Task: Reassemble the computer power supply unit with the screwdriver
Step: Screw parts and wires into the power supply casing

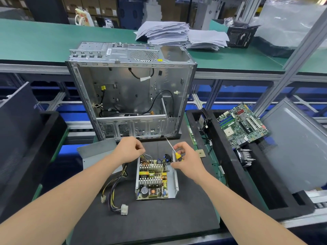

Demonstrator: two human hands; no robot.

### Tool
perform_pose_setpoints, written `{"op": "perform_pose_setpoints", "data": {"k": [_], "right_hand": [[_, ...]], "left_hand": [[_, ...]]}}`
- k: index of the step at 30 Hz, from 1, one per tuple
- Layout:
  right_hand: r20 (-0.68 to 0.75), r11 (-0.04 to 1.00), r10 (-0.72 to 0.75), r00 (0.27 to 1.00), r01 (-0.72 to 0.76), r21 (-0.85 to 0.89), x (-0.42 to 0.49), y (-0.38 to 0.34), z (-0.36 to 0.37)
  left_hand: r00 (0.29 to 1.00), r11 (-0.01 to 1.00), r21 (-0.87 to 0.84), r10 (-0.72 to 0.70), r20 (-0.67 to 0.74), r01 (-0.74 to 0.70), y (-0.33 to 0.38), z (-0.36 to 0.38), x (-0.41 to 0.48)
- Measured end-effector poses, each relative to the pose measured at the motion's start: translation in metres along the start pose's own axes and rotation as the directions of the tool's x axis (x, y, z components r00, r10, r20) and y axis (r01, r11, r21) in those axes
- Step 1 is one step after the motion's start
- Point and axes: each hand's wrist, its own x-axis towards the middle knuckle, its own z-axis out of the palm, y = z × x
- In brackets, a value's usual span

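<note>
The open power supply unit [155, 179] lies on the black mat [159, 218] with its circuit board bare and its cables [115, 197] trailing left. At its far end the right hand [184, 158] curls its fingers round the handle of the screwdriver [177, 155], while the left hand [130, 149] hovers over the wires, fingers curled together; whether they pinch anything I cannot tell. Beyond stands the open computer case [132, 96].

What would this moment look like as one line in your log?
power supply unit: open, board exposed | right hand: holds screwdriver | left hand: curled by the wires, grip unclear | metal panel: left of unit
</note>
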Motion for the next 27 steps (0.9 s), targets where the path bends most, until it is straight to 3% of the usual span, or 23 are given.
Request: {"op": "perform_pose_setpoints", "data": {"k": [9, 19, 27], "right_hand": [[0.044, 0.992, -0.077, 0.996, 0.081, -0.101, 0.003, -0.008, -0.006], [0.101, 0.966, -0.106, 0.989, 0.127, -0.226, 0.016, -0.012, -0.024], [0.101, 0.925, -0.164, 0.981, 0.189, -0.329, 0.024, -0.011, -0.031]], "left_hand": [[1.000, 1.000, -0.029, 0.009, 0.010, -0.008, -0.002, 0.002, 0.002], [0.974, 0.999, 0.017, 0.027, 0.226, -0.032, 0.003, -0.001, 0.004], [0.931, 0.995, -0.100, 0.026, 0.363, 0.012, 0.006, 0.001, -0.008]]}}
